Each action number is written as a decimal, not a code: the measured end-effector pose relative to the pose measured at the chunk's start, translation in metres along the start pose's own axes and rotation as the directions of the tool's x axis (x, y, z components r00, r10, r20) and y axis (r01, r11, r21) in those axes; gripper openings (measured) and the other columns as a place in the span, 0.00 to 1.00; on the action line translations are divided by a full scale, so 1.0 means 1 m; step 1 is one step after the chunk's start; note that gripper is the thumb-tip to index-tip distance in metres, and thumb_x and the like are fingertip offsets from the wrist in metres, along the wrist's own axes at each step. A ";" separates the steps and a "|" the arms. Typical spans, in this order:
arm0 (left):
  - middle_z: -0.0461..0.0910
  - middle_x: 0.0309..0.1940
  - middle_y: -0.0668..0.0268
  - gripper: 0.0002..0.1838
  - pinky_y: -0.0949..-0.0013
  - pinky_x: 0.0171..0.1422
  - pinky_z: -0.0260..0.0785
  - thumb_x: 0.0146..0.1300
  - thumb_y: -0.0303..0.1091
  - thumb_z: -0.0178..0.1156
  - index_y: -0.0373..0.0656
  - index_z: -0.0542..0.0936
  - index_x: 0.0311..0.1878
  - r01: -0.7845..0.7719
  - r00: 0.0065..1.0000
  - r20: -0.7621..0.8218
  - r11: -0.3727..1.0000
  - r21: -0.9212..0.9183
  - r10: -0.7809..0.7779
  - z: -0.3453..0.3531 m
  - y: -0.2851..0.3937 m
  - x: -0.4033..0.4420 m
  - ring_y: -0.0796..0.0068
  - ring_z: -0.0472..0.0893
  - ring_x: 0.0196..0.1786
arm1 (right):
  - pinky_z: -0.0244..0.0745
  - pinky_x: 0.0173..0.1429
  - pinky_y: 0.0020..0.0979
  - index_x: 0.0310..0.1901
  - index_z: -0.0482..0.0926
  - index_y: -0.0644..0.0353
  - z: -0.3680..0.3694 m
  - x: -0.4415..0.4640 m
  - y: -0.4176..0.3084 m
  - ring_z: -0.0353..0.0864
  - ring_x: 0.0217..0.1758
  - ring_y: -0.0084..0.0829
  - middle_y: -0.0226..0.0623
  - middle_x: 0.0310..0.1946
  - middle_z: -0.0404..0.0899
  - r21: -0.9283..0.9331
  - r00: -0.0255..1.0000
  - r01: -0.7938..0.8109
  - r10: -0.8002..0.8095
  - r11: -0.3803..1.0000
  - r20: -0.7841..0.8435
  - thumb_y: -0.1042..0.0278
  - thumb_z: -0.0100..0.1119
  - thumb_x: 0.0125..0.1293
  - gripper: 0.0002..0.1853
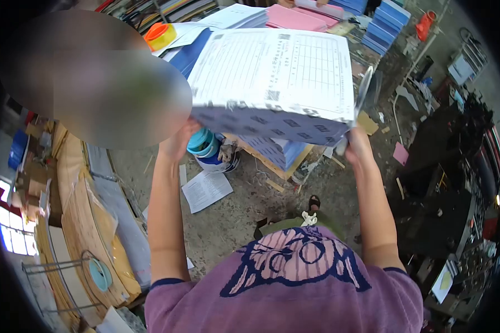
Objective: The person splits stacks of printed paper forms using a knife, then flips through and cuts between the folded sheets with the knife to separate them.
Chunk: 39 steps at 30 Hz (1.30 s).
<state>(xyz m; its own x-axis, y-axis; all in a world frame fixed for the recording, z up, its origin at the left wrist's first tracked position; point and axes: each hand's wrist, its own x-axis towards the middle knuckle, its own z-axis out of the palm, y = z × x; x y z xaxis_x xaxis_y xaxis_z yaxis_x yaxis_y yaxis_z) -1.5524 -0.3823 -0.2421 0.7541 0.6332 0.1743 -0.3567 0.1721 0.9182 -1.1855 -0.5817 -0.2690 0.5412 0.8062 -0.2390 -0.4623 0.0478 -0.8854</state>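
1. Paper block [272, 75], held up between both hands: printed white top, patterned side.
2. Left hand [175, 140] and right hand [360, 145], clasping its near corners; blur partly covers the left, and finger spread cannot be told.
3. Rough, stained floor [250, 205], visible between the forearms; loose sheet [207, 190] and blue plastic bucket [203, 145] near the left forearm.
4. Pink sheets [295, 18], farther off, cut off by the top edge.

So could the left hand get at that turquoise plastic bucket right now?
Probably not without letting go: the left hand seems busy supporting the thick white stack of printed sheets. The turquoise bucket sits lower, its near side looking open.
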 end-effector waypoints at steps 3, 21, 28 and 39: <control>0.68 0.59 0.50 0.39 0.62 0.62 0.62 0.65 0.63 0.37 0.33 0.65 0.62 0.046 0.854 -0.519 0.994 0.095 0.010 0.032 -0.006 0.013 0.59 0.71 0.58 | 0.73 0.32 0.26 0.44 0.74 0.68 0.023 0.030 -0.020 0.78 0.30 0.29 0.45 0.35 0.78 -0.029 0.994 0.088 -0.090 0.996 -0.064 0.56 0.51 0.67 0.19; 0.56 0.68 0.61 0.28 0.59 0.71 0.52 0.70 0.48 0.37 0.45 0.55 0.69 -0.130 0.579 -0.805 0.989 0.066 0.130 0.174 -0.046 0.050 0.62 0.59 0.68 | 0.66 0.27 0.21 0.39 0.79 0.62 -0.064 0.101 -0.115 0.72 0.24 0.19 0.32 0.24 0.77 -0.182 0.980 0.117 -0.084 0.976 0.181 0.58 0.50 0.67 0.15; 0.59 0.67 0.61 0.28 0.61 0.68 0.56 0.70 0.48 0.40 0.45 0.56 0.68 -0.088 0.523 -0.830 0.981 0.174 0.194 0.237 -0.162 0.052 0.65 0.63 0.65 | 0.68 0.31 0.22 0.42 0.79 0.65 -0.221 0.168 -0.222 0.73 0.27 0.21 0.33 0.28 0.79 -0.233 0.944 0.045 0.035 0.971 0.328 0.62 0.51 0.66 0.15; 0.68 0.59 0.56 0.27 0.65 0.58 0.68 0.65 0.38 0.50 0.40 0.60 0.66 0.266 0.642 -0.738 0.963 -0.040 -0.208 0.478 -0.217 0.262 0.67 0.71 0.57 | 0.75 0.44 0.32 0.53 0.72 0.64 -0.401 0.244 -0.220 0.76 0.44 0.33 0.43 0.45 0.76 -0.107 0.968 0.011 0.016 0.994 0.250 0.61 0.47 0.65 0.19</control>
<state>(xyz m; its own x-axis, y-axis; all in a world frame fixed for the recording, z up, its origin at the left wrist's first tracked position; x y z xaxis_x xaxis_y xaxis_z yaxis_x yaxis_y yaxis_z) -1.0142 -0.6141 -0.2255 0.1518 0.9274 -0.3419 -0.1648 0.3648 0.9164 -0.6700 -0.6316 -0.2919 0.3409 0.9287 -0.1457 -0.3785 -0.0063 -0.9256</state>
